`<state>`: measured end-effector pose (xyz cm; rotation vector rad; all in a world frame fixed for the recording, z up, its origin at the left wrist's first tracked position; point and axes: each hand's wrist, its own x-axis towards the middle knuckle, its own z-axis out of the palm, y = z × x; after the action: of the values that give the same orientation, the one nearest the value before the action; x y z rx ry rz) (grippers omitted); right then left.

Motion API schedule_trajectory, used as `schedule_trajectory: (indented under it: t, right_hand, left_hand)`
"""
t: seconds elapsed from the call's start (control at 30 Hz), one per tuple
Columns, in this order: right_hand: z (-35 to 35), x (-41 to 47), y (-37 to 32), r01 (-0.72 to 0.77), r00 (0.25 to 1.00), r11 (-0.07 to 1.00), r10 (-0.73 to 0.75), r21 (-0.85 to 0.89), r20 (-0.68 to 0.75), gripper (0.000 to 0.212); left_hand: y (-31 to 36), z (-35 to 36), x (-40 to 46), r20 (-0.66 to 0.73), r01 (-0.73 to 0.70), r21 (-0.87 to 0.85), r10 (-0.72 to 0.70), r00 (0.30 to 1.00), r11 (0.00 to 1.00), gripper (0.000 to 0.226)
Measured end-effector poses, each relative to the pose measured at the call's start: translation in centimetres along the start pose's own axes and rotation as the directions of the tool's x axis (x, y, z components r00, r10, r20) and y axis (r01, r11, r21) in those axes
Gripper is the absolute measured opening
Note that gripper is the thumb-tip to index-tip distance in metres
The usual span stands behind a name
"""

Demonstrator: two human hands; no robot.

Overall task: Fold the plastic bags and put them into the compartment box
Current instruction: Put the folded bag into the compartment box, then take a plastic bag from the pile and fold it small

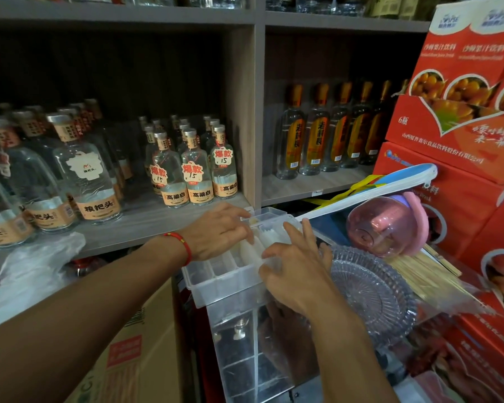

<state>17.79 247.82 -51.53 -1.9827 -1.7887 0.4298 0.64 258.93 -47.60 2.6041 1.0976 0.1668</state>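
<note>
Both hands, the left hand (218, 231) and right hand (296, 270), press white folded plastic bags (261, 244) into a clear plastic compartment box (216, 282) beside a ribbed glass dish (370, 289).

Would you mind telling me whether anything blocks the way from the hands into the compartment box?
Nothing visible does: the box lies open, and both the left hand and right hand are already over its compartments, at the folded bags.

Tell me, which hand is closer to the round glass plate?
Right. The right hand sits at the edge of the glass plate, its fingers reaching into the compartment box. The left hand is over the box's far left side, further from the plate.
</note>
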Motion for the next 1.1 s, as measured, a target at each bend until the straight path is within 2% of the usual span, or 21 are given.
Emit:
schedule_trajectory:
  t: [0.07, 0.1, 0.23, 0.33, 0.4, 0.47, 0.53, 0.63, 0.77, 0.8, 0.87, 1.0, 1.1]
  right_hand:
    - [0.2, -0.1, -0.1, -0.003, 0.999, 0.999, 0.005, -0.038, 0.048, 0.042]
    - [0.1, -0.1, -0.2, -0.002, 0.999, 1.000, 0.003, -0.029, 0.043, 0.042]
    - [-1.5, -0.6, -0.9, 0.038, 0.991, 0.998, -0.032, 0.045, -0.131, 0.036]
    - [-1.9, -1.5, -2.8, 0.178, 0.941, 0.973, -0.124, 0.149, -0.315, 0.027]
    - [-1.2, -2.4, -5.4, 0.316, 0.895, 0.928, -0.223, 0.197, -0.387, 0.021]
    - [0.6, -3.7, -8.5, 0.442, 0.869, 0.869, -0.355, 0.222, -0.345, 0.019]
    - [3.1, -4.9, -11.5, 0.494, 0.868, 0.831, -0.455, 0.255, -0.199, 0.018]
    - [7.3, -6.3, -15.0, 0.489, 0.865, 0.829, -0.501, 0.272, -0.032, 0.022]
    - [11.6, -7.7, -18.5, 0.477, 0.857, 0.831, -0.512, 0.287, 0.056, 0.024]
    - [12.4, -7.9, -19.2, 0.483, 0.855, 0.822, -0.517, 0.302, 0.042, 0.027]
    - [13.8, -8.1, -20.9, 0.504, 0.847, 0.807, -0.531, 0.308, 0.007, 0.042]
    - [16.0, -8.2, -24.1, 0.565, 0.822, 0.800, -0.567, 0.202, -0.050, 0.063]
    - [17.4, -7.3, -25.6, 0.591, 0.806, 0.806, -0.592, 0.035, 0.013, 0.070]
  left_hand:
    - [0.3, 0.1, -0.4, 0.060, 0.044, 0.027, -0.045, 0.997, 0.999, 0.058]
    - [0.4, 0.1, -0.5, 0.048, 0.058, -0.009, -0.057, 0.997, 0.998, 0.052]
    - [0.8, -0.6, -2.2, -0.198, 0.001, -0.107, -0.022, 0.980, 0.994, 0.031]
    - [0.3, -1.3, -6.5, -0.411, 0.049, -0.167, -0.114, 0.905, 0.985, 0.025]
    - [-0.1, -1.1, -11.1, -0.550, 0.089, -0.278, -0.235, 0.801, 0.956, 0.026]
    - [-0.4, -0.3, -16.6, -0.660, 0.121, -0.379, -0.359, 0.660, 0.918, 0.025]
    - [-0.6, 0.6, -21.6, -0.705, 0.180, -0.416, -0.441, 0.555, 0.891, 0.023]
    - [-1.7, 1.8, -27.6, -0.709, 0.340, -0.393, -0.517, 0.480, 0.855, 0.029]
    - [-3.9, 2.2, -35.1, -0.800, 0.489, -0.286, -0.487, 0.352, 0.824, 0.022]
    - [-4.6, 2.3, -36.6, -0.804, 0.513, -0.276, -0.488, 0.341, 0.813, 0.024]
    - [-5.8, 2.4, -38.5, -0.737, 0.551, -0.335, -0.577, 0.352, 0.764, 0.029]
    - [-7.1, 2.7, -38.7, -0.546, 0.563, -0.390, -0.676, 0.495, 0.728, 0.063]
    - [-8.0, 3.4, -37.4, -0.494, 0.569, -0.357, -0.666, 0.558, 0.741, 0.072]
